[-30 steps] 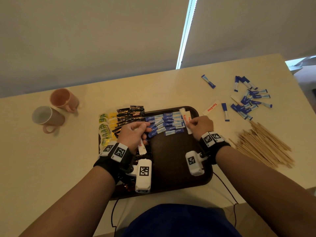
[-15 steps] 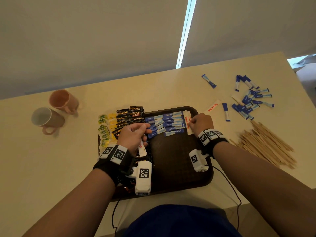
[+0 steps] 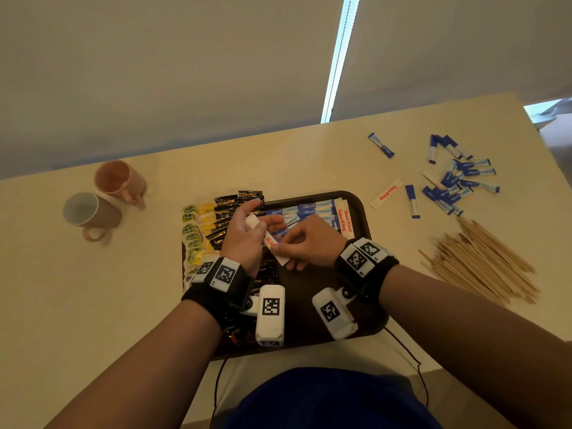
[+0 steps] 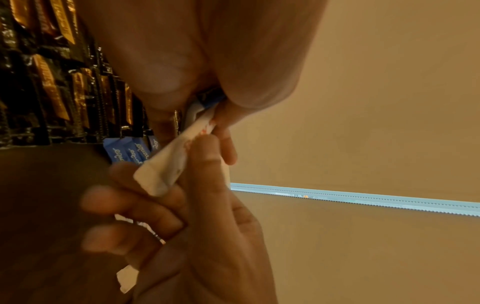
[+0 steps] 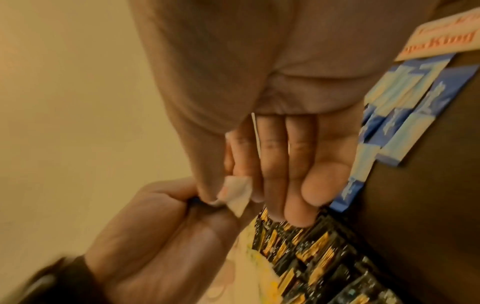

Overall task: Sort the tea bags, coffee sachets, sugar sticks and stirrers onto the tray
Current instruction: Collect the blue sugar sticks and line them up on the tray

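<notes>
Both hands meet above the middle of the dark brown tray [image 3: 366, 218]. My left hand [image 3: 263, 222] holds a white sachet with red print [image 3: 268, 239], and my right hand [image 3: 283, 250] pinches its lower end. The left wrist view shows that white sachet [image 4: 168, 164] between right thumb and fingers [image 4: 207, 170]. In the right wrist view only its corner [image 5: 235, 191] shows. On the tray lie tea bags [image 3: 193, 233], black coffee sachets [image 3: 229, 209], blue sugar sticks [image 3: 306, 210] and two white sachets [image 3: 344, 219].
On the table to the right of the tray lie a loose white sachet [image 3: 387, 193], several blue sugar sticks [image 3: 455, 181] and a pile of wooden stirrers [image 3: 483, 261]. Two mugs [image 3: 117, 181] [image 3: 89, 212] stand at the left.
My right hand left the white sachets at the tray's right end, moved left to the left hand and took hold of the sachet's end. The left hand turned slightly.
</notes>
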`<state>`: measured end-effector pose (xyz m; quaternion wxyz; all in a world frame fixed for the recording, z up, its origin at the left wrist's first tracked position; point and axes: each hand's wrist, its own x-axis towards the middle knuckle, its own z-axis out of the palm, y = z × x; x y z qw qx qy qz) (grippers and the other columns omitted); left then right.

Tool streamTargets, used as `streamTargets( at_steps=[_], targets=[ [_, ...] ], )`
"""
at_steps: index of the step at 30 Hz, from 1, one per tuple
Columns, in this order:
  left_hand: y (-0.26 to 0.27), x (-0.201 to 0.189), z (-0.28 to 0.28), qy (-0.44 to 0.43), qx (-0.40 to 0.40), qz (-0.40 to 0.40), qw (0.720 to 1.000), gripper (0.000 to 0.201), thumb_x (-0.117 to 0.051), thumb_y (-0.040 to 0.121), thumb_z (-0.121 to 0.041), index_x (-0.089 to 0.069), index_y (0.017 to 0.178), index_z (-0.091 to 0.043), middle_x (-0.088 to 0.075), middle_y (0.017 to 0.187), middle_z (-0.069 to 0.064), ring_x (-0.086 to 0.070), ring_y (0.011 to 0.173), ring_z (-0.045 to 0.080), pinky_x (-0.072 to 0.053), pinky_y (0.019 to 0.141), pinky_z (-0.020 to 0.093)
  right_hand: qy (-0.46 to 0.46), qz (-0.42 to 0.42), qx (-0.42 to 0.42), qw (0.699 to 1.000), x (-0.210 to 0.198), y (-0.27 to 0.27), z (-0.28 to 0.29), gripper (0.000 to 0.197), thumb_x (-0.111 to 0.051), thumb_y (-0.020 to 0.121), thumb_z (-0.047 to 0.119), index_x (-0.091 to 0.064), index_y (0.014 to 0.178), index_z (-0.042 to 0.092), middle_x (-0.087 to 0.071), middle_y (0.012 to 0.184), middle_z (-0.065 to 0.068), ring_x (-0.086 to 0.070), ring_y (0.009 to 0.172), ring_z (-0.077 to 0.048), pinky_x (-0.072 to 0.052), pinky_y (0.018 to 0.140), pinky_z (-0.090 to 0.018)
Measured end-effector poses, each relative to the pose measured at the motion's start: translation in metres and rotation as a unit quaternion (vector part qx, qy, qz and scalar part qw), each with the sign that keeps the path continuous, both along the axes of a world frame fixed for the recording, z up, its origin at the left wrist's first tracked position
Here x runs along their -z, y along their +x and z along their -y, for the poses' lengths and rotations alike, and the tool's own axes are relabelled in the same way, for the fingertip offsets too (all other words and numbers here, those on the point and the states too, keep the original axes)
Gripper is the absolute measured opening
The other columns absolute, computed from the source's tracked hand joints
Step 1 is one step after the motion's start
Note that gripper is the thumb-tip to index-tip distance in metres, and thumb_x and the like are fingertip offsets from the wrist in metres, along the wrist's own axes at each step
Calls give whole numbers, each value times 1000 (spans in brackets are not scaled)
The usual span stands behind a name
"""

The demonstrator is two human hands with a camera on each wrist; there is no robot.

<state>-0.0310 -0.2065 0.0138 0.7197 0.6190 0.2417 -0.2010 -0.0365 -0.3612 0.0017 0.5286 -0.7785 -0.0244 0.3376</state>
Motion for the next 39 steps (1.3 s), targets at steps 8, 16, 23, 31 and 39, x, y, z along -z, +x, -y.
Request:
streamTargets(
  at_steps=[8,16,23,31,39],
  targets=[
    [0,7,-4,2,-44,-17,999,36,-40,104,-5,-39,136,-21,-72,100,15,-72,87,22,-58,82,42,-1,-19,134,991,6,0,17,14,-70,89,26,-71,100,17,-74,89,-3,-72,77,-21,-59,69,-30],
    [-4,8,-6,27,-24,-55,998,27,-35,107,-8,-55,125,-8,-67,76,8,-68,69,20,-58,71,35,-403,22,198,893,51,0,90,29,-67,91,35,-75,98,8,-70,87,-5,-60,76,-17,-43,63,-24],
    [-3,0,-4,12,-15,-66,998,25,-36,107,-10,-58,120,-10,-67,76,8,-67,67,19,-58,79,41,-442,35,190,876,58,5,95,28,-71,87,35,-65,100,11,-66,96,-9,-63,91,-27,-52,79,-36],
    [-6,-1,-5,15,-5,-76,997,21,-42,106,-12,-61,114,-11,-55,72,4,-55,64,16,-56,73,42,-444,42,138,884,60,6,90,23,-64,92,30,-70,98,8,-69,92,-7,-65,84,-23,-52,75,-32],
    [-5,-5,3,-9,52,-116,992,48,-36,82,17,-57,112,-14,-43,78,5,-42,67,15,-43,57,33,-191,196,53,960,22,0,38,23,-62,94,34,-74,93,15,-63,77,9,-56,70,-2,-44,70,-21]
  ],
)
